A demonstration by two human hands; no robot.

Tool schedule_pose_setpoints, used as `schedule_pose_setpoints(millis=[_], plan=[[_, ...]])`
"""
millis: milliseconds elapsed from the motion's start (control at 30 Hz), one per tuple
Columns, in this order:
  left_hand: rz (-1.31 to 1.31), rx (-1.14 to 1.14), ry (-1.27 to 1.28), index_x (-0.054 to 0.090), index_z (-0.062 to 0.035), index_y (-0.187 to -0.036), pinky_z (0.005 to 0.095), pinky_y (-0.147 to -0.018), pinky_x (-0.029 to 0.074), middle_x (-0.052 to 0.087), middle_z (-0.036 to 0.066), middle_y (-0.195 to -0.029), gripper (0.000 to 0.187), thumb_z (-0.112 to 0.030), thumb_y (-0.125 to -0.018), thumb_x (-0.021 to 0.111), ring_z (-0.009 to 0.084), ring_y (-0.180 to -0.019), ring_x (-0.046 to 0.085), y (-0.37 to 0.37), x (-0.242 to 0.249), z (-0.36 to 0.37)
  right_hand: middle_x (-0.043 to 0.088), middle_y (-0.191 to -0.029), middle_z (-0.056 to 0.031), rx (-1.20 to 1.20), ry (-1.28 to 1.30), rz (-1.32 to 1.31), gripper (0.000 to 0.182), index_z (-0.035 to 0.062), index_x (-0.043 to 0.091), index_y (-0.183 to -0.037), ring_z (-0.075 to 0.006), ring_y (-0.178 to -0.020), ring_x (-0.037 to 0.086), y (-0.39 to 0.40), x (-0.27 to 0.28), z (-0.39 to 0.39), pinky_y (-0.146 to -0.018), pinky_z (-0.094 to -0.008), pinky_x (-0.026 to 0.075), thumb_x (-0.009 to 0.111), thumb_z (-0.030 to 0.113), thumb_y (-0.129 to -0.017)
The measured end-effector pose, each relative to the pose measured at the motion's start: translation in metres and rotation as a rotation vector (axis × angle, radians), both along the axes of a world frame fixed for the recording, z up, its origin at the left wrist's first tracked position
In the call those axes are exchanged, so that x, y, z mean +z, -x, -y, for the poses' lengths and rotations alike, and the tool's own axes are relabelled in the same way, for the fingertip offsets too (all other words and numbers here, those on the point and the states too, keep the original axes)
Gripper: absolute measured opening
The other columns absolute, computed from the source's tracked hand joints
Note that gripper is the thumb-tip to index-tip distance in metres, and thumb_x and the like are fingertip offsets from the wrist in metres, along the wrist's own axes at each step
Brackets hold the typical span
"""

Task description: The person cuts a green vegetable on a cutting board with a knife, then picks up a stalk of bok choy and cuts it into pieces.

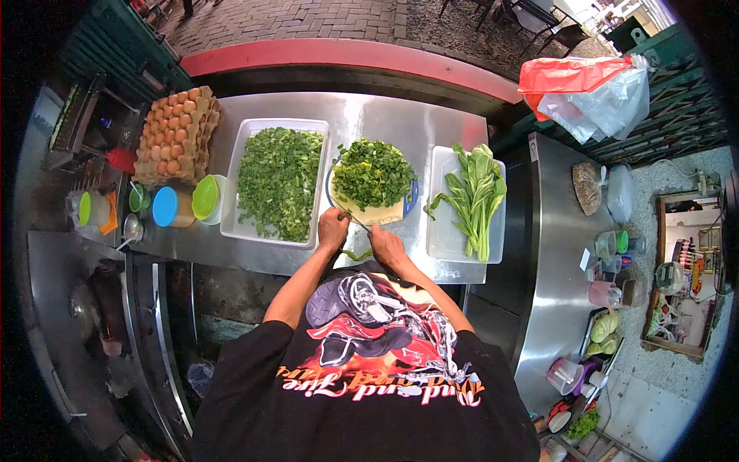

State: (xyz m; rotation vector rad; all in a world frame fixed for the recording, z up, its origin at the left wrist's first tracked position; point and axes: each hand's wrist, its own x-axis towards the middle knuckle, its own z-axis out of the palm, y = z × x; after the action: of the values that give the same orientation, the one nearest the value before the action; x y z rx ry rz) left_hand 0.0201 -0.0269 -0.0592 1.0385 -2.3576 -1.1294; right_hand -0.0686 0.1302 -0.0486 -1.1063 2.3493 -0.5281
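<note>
Chopped leafy greens [375,171] are heaped on a round, pale cutting board [381,215] with a blue edge, right in front of me. At the board's near edge my right hand [387,246] is closed around the handle end of a knife [359,222], whose thin dark blade slants up toward the left. My left hand [332,228] is closed close by the blade; what its fingers pinch is hidden. Below the hands, a green strip of stalk or leaf [356,256] lies near the table's front edge.
Left of the board stands a white tray [227,208] full of chopped greens; to its right, a translucent tray [445,240] holds whole leafy greens [473,200]. Stacked egg cartons [173,135] and lidded tubs [173,206] sit at the left. A plastic bag [596,100] hangs at the right.
</note>
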Motion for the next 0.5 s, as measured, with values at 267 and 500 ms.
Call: schedule_pose_setpoints(millis=[267,500], plan=[[0.07,0.072,-0.11,0.067,-0.003,-0.079,0.0384,-0.068,0.049,0.066,0.014,-0.079,0.013,-0.015,-0.073,0.068,0.0295,-0.075,0.064,-0.003,0.005,0.0,0.061,-0.075,-0.0291,0.009,-0.062,0.019,0.025,0.0011,0.046,-0.097,-0.0505,-0.073,0.059,0.006,0.019,-0.038,-0.065,-0.0577,0.045,0.049,0.025,-0.092],[0.027,0.02,-0.004,0.059,-0.0039,-0.08,0.0421,-0.07,0.048,0.06,0.015,-0.079,0.013,-0.012,-0.075,0.067,0.0325,-0.076,0.06,0.0,-0.011,-0.006,0.062,-0.069,-0.0254,-0.101,-0.013,-0.155,0.017,0.0023,0.05,-0.089,-0.047,-0.068,0.061,0.004,0.022,-0.054,-0.063,-0.0559,0.048,0.052,0.019,-0.088]])
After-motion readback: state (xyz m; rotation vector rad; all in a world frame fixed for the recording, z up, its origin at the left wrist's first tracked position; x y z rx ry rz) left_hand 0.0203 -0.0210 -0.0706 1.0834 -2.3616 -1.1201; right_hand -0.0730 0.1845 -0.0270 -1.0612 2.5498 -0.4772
